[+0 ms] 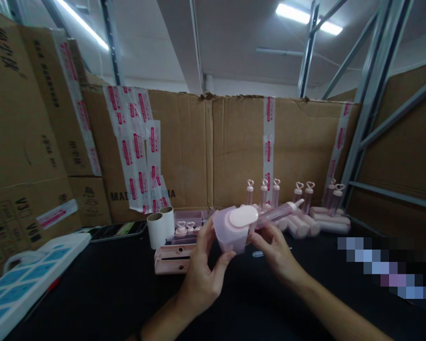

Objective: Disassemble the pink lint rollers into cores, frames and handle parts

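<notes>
My left hand is wrapped round a translucent pink cup-like container, tilted, with a glossy oval pale-pink piece on the face toward me. Close by on the right, my right hand has its fingers closed at the lower end of a slanted clear pink tube with a pale tip. That tube's lower end is partly hidden by the fingers and container, and its outline is slightly blurred. Below the container, a pink slotted holder with round holes lies on the black table. A small clear piece lies near my right hand.
Several tubes with heart-shaped tops stand at the back right, behind pink cylinders. Two white rolls, a phone and a blue-and-white compartment tray are leftward. Cardboard walls enclose the back.
</notes>
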The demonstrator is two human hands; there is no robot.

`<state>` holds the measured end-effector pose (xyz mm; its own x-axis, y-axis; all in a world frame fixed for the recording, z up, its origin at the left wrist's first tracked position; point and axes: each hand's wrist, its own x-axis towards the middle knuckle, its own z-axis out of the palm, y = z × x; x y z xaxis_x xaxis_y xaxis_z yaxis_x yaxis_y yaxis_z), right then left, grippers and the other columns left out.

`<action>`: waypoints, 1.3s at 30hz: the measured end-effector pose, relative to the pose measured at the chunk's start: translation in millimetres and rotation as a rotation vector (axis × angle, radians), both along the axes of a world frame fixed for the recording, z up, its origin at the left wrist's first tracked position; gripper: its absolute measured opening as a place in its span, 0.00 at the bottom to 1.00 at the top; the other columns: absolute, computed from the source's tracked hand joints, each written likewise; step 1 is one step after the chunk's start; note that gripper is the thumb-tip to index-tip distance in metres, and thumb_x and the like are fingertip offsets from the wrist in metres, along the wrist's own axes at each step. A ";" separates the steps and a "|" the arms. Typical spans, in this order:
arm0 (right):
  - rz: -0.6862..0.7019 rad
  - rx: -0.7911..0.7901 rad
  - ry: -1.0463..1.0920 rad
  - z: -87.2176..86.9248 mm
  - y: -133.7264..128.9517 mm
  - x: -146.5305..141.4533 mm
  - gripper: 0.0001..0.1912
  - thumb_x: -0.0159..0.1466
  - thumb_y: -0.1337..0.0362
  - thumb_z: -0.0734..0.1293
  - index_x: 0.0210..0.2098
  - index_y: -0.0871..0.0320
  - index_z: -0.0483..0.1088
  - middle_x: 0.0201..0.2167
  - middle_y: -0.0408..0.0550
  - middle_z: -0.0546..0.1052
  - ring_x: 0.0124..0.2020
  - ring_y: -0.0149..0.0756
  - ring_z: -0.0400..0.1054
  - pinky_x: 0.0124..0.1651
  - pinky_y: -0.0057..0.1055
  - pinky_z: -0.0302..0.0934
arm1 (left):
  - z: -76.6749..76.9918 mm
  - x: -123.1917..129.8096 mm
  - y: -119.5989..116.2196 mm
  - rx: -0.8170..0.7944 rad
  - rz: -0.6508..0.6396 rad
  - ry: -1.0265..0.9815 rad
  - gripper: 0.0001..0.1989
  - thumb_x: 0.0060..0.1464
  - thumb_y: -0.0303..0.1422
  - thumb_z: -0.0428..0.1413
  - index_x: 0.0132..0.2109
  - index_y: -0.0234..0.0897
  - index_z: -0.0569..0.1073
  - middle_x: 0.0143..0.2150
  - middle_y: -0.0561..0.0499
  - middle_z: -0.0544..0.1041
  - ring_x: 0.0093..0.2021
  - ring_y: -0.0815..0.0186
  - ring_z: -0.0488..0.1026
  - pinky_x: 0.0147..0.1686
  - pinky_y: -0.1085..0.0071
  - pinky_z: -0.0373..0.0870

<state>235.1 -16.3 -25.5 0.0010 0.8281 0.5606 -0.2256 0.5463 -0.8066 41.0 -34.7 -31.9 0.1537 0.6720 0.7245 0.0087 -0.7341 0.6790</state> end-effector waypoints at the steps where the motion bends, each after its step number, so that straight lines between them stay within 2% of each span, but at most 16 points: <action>1: -0.025 -0.005 0.038 1.2 2.8 4.0 0.14 0.60 0.54 0.76 0.41 0.53 0.78 0.41 0.48 0.81 0.46 0.45 0.74 0.52 0.38 0.66 | 0.4 -0.6 0.4 -0.011 0.001 -0.017 0.34 0.65 0.35 0.58 0.72 0.47 0.54 0.71 0.41 0.62 0.71 0.49 0.61 0.70 0.50 0.57; 4: -0.097 -0.005 0.164 6.9 10.4 15.9 0.15 0.60 0.54 0.76 0.42 0.53 0.77 0.41 0.47 0.81 0.45 0.43 0.73 0.51 0.37 0.66 | 6.3 -2.8 1.4 -0.103 0.020 -0.098 0.34 0.63 0.38 0.59 0.71 0.46 0.56 0.69 0.41 0.66 0.70 0.50 0.63 0.70 0.49 0.57; 6: -0.123 0.004 0.236 11.9 13.6 21.3 0.13 0.60 0.54 0.76 0.41 0.52 0.76 0.43 0.46 0.81 0.47 0.41 0.73 0.53 0.36 0.66 | 15.5 -3.2 1.4 -0.216 0.019 -0.209 0.31 0.63 0.40 0.59 0.70 0.45 0.59 0.66 0.43 0.69 0.69 0.51 0.63 0.70 0.51 0.58; 8: -0.129 0.004 0.311 16.7 15.3 23.8 0.12 0.60 0.55 0.76 0.40 0.52 0.75 0.44 0.44 0.81 0.48 0.39 0.74 0.54 0.35 0.66 | 27.8 -2.2 1.0 -0.357 -0.047 -0.357 0.28 0.65 0.41 0.56 0.68 0.43 0.62 0.64 0.44 0.72 0.66 0.52 0.67 0.66 0.53 0.65; 11: -0.105 -0.020 0.409 22.0 17.0 23.9 0.14 0.60 0.54 0.77 0.42 0.51 0.76 0.45 0.43 0.81 0.49 0.39 0.75 0.55 0.34 0.68 | 45.5 1.0 -0.7 -0.558 -0.211 -0.524 0.25 0.67 0.40 0.51 0.68 0.42 0.62 0.57 0.43 0.77 0.51 0.55 0.79 0.46 0.59 0.79; 14: -0.058 -0.074 0.465 24.1 18.9 22.9 0.17 0.59 0.52 0.77 0.44 0.53 0.77 0.47 0.46 0.82 0.49 0.42 0.77 0.53 0.38 0.72 | 55.3 4.4 -3.6 -0.693 -0.268 -0.595 0.22 0.68 0.38 0.50 0.64 0.36 0.67 0.54 0.39 0.80 0.39 0.60 0.80 0.34 0.67 0.77; 17: 0.017 -0.145 0.535 24.5 20.3 23.1 0.16 0.61 0.52 0.76 0.44 0.54 0.78 0.49 0.48 0.82 0.52 0.45 0.76 0.52 0.42 0.74 | 58.2 7.8 -8.0 -0.777 -0.275 -0.616 0.18 0.67 0.36 0.52 0.58 0.33 0.73 0.53 0.38 0.80 0.37 0.62 0.79 0.33 0.69 0.77; 20: 0.072 -0.199 0.645 25.1 21.2 25.5 0.13 0.61 0.56 0.76 0.43 0.54 0.79 0.47 0.46 0.83 0.49 0.41 0.77 0.49 0.39 0.76 | 59.0 13.1 -13.9 -0.850 -0.229 -0.612 0.15 0.64 0.33 0.55 0.56 0.35 0.74 0.52 0.41 0.80 0.40 0.61 0.80 0.36 0.69 0.79; 23: 0.065 -0.189 0.686 27.1 22.6 29.0 0.12 0.61 0.58 0.77 0.42 0.53 0.79 0.46 0.45 0.84 0.45 0.38 0.78 0.46 0.36 0.76 | 57.2 21.4 -20.0 -0.915 -0.185 -0.558 0.16 0.62 0.31 0.56 0.56 0.35 0.72 0.50 0.41 0.81 0.45 0.57 0.81 0.41 0.65 0.80; 26: 0.063 -0.178 0.714 28.8 24.8 31.9 0.11 0.61 0.58 0.76 0.41 0.55 0.80 0.46 0.46 0.84 0.46 0.39 0.78 0.46 0.36 0.77 | 47.3 30.0 -23.6 -0.970 -0.121 -0.459 0.21 0.63 0.35 0.55 0.61 0.36 0.66 0.45 0.41 0.82 0.45 0.53 0.82 0.47 0.57 0.79; 29: 0.056 -0.180 0.734 28.5 26.9 33.6 0.11 0.61 0.59 0.76 0.42 0.55 0.80 0.43 0.46 0.85 0.43 0.39 0.79 0.43 0.35 0.77 | 30.3 33.4 -23.0 -0.937 0.055 -0.147 0.23 0.65 0.41 0.48 0.63 0.37 0.63 0.41 0.44 0.83 0.41 0.55 0.82 0.46 0.57 0.77; 32: 0.049 -0.189 0.743 26.9 28.2 34.4 0.11 0.62 0.59 0.76 0.42 0.56 0.80 0.42 0.45 0.85 0.42 0.38 0.79 0.41 0.33 0.77 | 15.1 31.2 -18.3 -0.852 0.207 0.128 0.21 0.64 0.44 0.46 0.57 0.38 0.68 0.42 0.45 0.82 0.44 0.54 0.80 0.45 0.59 0.74; 36: 0.048 -0.192 0.746 25.7 28.7 35.0 0.11 0.62 0.58 0.76 0.42 0.55 0.80 0.41 0.44 0.85 0.42 0.38 0.79 0.44 0.34 0.76 | 4.5 28.1 -8.9 -0.789 0.308 0.253 0.19 0.60 0.40 0.46 0.51 0.37 0.73 0.45 0.43 0.80 0.50 0.51 0.77 0.47 0.57 0.72; 39: 0.049 -0.193 0.738 25.5 28.9 35.6 0.11 0.62 0.58 0.76 0.42 0.55 0.80 0.41 0.45 0.85 0.41 0.38 0.79 0.42 0.34 0.76 | 0.6 28.5 -4.7 -0.729 0.369 0.339 0.20 0.59 0.38 0.45 0.53 0.36 0.73 0.54 0.41 0.77 0.56 0.50 0.73 0.52 0.57 0.70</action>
<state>270.6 12.6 0.1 0.2799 0.9201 0.2740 -0.7634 0.3864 -0.5176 69.5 -39.4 -31.3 -0.0353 0.9981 0.0514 0.4448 -0.0304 0.8951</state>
